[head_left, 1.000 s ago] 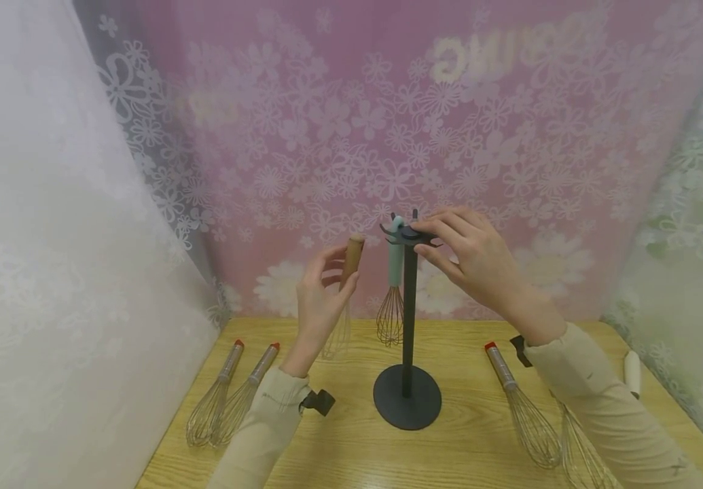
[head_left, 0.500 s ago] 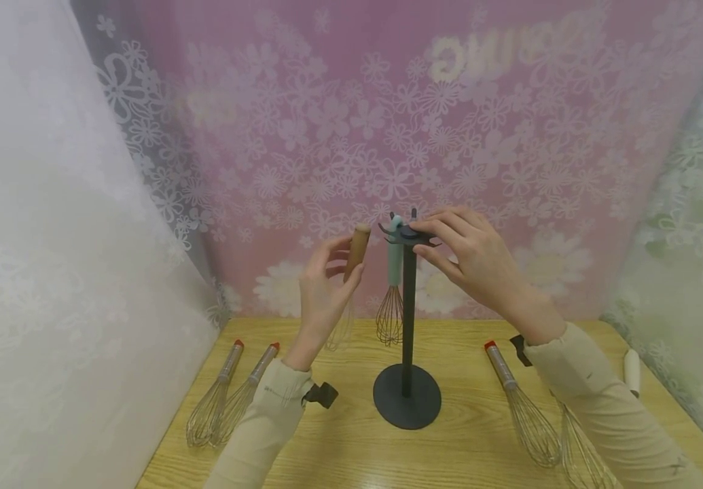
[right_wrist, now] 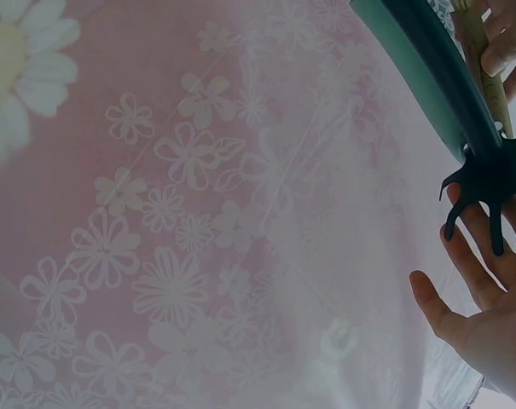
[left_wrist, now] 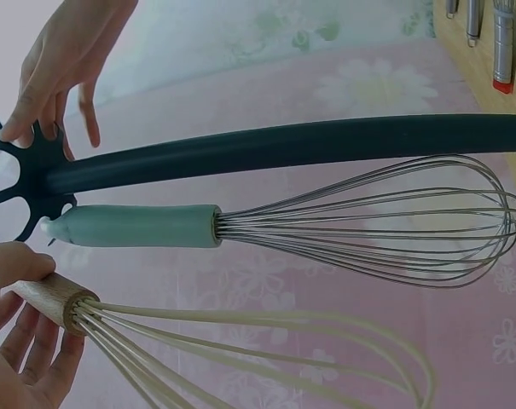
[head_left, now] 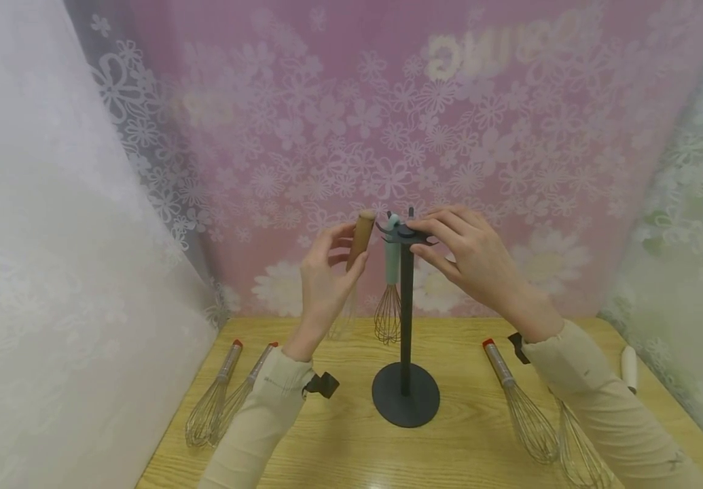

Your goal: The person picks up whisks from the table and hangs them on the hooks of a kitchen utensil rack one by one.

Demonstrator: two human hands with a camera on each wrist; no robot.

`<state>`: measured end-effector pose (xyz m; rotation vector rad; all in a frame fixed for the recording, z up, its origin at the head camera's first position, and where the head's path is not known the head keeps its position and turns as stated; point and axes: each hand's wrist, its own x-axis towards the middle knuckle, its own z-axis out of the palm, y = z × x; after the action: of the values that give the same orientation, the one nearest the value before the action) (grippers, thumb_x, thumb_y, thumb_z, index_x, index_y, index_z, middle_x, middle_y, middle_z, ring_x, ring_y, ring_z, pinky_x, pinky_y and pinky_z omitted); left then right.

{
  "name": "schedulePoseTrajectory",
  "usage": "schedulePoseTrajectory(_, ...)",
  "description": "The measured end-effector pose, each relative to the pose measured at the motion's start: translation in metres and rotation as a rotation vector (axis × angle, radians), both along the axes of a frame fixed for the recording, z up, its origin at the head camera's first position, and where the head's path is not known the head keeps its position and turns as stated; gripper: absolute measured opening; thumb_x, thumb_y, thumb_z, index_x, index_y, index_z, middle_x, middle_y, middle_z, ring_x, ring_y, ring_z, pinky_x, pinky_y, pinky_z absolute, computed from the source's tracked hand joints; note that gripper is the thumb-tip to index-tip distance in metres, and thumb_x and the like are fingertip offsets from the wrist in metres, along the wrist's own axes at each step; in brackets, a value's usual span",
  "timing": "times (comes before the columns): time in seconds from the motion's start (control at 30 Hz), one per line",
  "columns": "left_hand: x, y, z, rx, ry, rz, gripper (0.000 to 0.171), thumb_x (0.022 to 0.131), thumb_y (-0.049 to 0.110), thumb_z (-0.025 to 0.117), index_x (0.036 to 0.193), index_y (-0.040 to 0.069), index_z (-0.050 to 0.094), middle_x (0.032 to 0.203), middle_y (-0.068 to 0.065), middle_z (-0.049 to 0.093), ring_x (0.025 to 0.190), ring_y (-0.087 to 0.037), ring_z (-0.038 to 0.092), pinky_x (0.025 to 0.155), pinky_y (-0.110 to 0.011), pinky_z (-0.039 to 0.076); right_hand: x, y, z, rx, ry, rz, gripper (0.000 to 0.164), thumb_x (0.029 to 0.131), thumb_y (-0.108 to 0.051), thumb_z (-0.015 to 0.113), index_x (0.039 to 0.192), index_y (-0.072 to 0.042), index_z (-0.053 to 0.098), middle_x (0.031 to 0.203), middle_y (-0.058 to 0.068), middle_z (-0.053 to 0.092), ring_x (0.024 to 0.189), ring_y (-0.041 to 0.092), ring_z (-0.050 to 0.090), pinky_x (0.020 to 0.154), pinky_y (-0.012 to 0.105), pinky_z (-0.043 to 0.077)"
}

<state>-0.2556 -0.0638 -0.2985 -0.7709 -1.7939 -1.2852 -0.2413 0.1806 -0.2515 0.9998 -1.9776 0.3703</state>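
Note:
In the head view my left hand (head_left: pixel 325 275) grips a whisk by its wooden handle (head_left: pixel 360 241), held tilted just left of the black utensil stand (head_left: pixel 407 319). Its pale cream loops (left_wrist: pixel 317 319) spread out in the left wrist view. A whisk with a mint-green handle (head_left: pixel 392 263) hangs from one of the stand's hooks, its metal wires (left_wrist: pixel 368 221) pointing down. My right hand (head_left: pixel 476 258) rests its fingers on the hooked top (right_wrist: pixel 489 175) of the stand, the thumb apart from it in the left wrist view.
Two red-tipped metal whisks (head_left: pixel 209 407) lie on the wooden table (head_left: pixel 351 435) at left. Another red-tipped whisk (head_left: pixel 513 394) and a partly covered whisk (head_left: pixel 577 441) lie at right. A white handle (head_left: pixel 629 368) is near the right edge. Flowered curtains (head_left: pixel 327 136) surround the table.
My left hand has raised the wooden-handled whisk slightly and brought it rightward, closer to the hooks. The right hand stays on the stand's top.

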Motion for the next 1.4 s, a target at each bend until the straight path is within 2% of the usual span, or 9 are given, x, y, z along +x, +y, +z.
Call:
schedulePoseTrajectory(0.33,0.0,0.002,0.005,-0.022,0.02,0.005,0.043,0.089,0.005,0.078,0.128,0.0,0.063,0.118,-0.015,0.067,0.103,-0.024,0.068,0.081,-0.029,0.06,-0.001,0.0,0.0,0.003,-0.007,-0.003,0.054,0.103,-0.051,0.048,0.125,-0.007,0.07,0.114,0.015,0.068,0.113,0.035,0.059,0.099,0.053,0.047)
schedulePoseTrajectory(0.53,0.001,0.002,0.006,-0.027,0.022,0.01,0.044,0.088,0.004,0.078,0.129,0.001,0.063,0.118,-0.014,0.068,0.103,-0.024,0.068,0.082,-0.029,0.06,-0.001,0.0,0.0,0.002,-0.011,-0.001,0.047,0.102,-0.045,0.055,0.125,-0.006,0.07,0.115,0.015,0.068,0.114,0.035,0.059,0.1,0.053,0.047)
schedulePoseTrajectory(0.73,0.0,0.002,0.005,-0.03,0.048,0.006,0.043,0.087,0.004,0.079,0.128,0.002,0.064,0.117,-0.014,0.069,0.101,-0.024,0.069,0.08,-0.03,0.061,-0.001,0.0,0.0,-0.005,-0.014,-0.001,0.038,0.096,-0.032,0.069,0.125,-0.007,0.07,0.114,0.015,0.068,0.114,0.035,0.059,0.099,0.054,0.047)
schedulePoseTrajectory(0.8,0.0,0.003,0.005,-0.024,0.056,0.0,0.043,0.086,0.003,0.08,0.127,0.002,0.065,0.116,-0.014,0.069,0.1,-0.024,0.069,0.079,-0.031,0.061,-0.001,0.001,0.0,-0.004,-0.013,-0.005,0.04,0.099,-0.037,0.065,0.125,-0.006,0.07,0.114,0.016,0.068,0.114,0.035,0.059,0.099,0.054,0.048)
schedulePoseTrajectory(0.97,0.001,0.008,0.004,-0.01,0.039,-0.018,0.045,0.084,-0.003,0.08,0.126,0.0,0.065,0.114,-0.016,0.069,0.098,-0.027,0.069,0.078,-0.035,0.062,0.0,0.0,0.001,-0.002,-0.002,-0.015,0.059,0.104,-0.054,0.043,0.124,-0.006,0.07,0.114,0.016,0.068,0.113,0.036,0.059,0.098,0.053,0.048)
schedulePoseTrajectory(1.03,0.005,0.01,0.005,-0.006,0.029,-0.022,0.045,0.083,-0.006,0.08,0.125,-0.003,0.064,0.114,-0.019,0.068,0.097,-0.031,0.069,0.077,-0.039,0.062,0.0,0.0,0.001,0.001,0.001,-0.013,0.059,0.104,-0.054,0.042,0.124,-0.006,0.07,0.114,0.016,0.068,0.113,0.036,0.059,0.098,0.053,0.048)
schedulePoseTrajectory(1.17,0.022,0.015,0.013,-0.004,0.019,-0.029,0.045,0.081,-0.012,0.078,0.123,-0.011,0.062,0.112,-0.025,0.066,0.095,-0.038,0.068,0.076,-0.047,0.062,0.0,0.0,0.0,0.003,0.0,-0.002,0.056,0.104,-0.051,0.046,0.125,-0.006,0.07,0.114,0.016,0.068,0.112,0.035,0.059,0.097,0.052,0.048)
schedulePoseTrajectory(1.23,0.028,0.017,0.017,-0.011,0.02,-0.031,0.045,0.081,-0.014,0.077,0.122,-0.013,0.061,0.112,-0.026,0.066,0.095,-0.039,0.067,0.077,-0.046,0.062,0.001,0.001,0.0,0.0,-0.001,0.003,0.054,0.103,-0.051,0.047,0.125,-0.006,0.07,0.114,0.016,0.068,0.112,0.035,0.059,0.097,0.052,0.048)
schedulePoseTrajectory(1.4,0.02,0.019,0.008,-0.007,0.015,-0.031,0.046,0.081,-0.01,0.079,0.124,-0.01,0.06,0.113,-0.024,0.066,0.096,-0.036,0.068,0.077,-0.043,0.062,0.0,0.0,0.0,-0.002,0.0,0.007,0.055,0.103,-0.051,0.046,0.124,-0.006,0.07,0.114,0.016,0.068,0.113,0.035,0.059,0.098,0.052,0.049)
